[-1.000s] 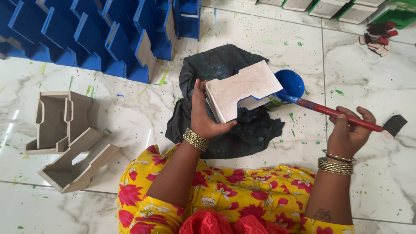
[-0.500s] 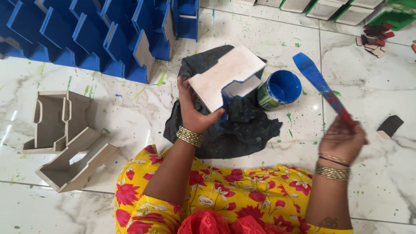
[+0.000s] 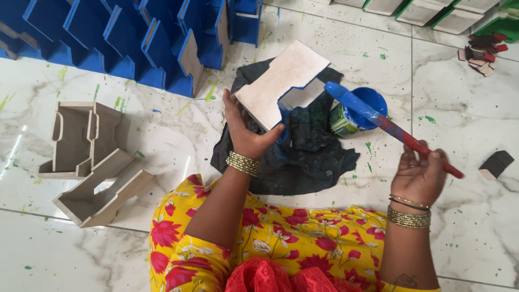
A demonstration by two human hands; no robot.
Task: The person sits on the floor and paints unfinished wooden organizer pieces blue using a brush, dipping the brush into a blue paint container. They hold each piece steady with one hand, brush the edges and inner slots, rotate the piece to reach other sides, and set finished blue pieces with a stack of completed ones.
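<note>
The left hand (image 3: 246, 135) clamps an unpainted wooden box (image 3: 281, 84) by its lower corner, thumb on the near face, tilting it above a dark cloth (image 3: 303, 157) spread on the floor. The right hand (image 3: 424, 176) is closed round the red handle of a brush (image 3: 378, 119), whose blue-loaded bristles hover just beside the box's right edge, over a tin (image 3: 357, 111) of blue paint. Blue already shows along the box's lower edge, so the step in hand appears to be coating a side; the next stroke would call for laying the bristles flat on bare wood while the left grip steadies the piece. At left lie two bare boxes (image 3: 86, 157); behind, a row of blue boxes (image 3: 135, 38) stands on the marble floor (image 3: 178, 135).
</note>
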